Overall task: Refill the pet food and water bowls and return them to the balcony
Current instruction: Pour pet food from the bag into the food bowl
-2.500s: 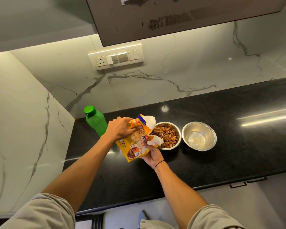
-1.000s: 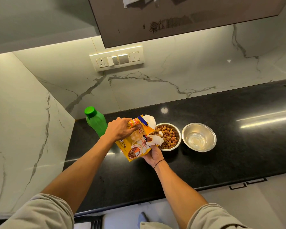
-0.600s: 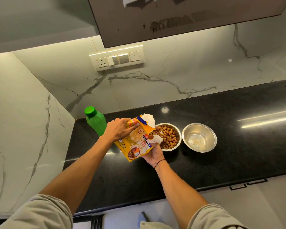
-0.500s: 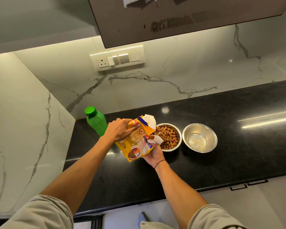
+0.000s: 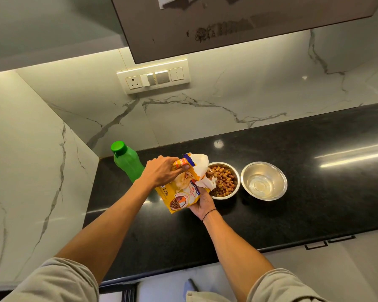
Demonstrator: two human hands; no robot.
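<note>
A black, glossy counter [image 5: 292, 214] runs from the lower left of the frame to the right edge, meeting the marble wall at its back and left. On it, left of centre, a green bottle [image 5: 127, 163] with a green cap stands near the back corner; right of it, near the middle of the frame, sit two steel bowls side by side, just apart. The left bowl [image 5: 224, 180] is full of brown kibble, and the right bowl [image 5: 264, 180] holds clear water.
</note>
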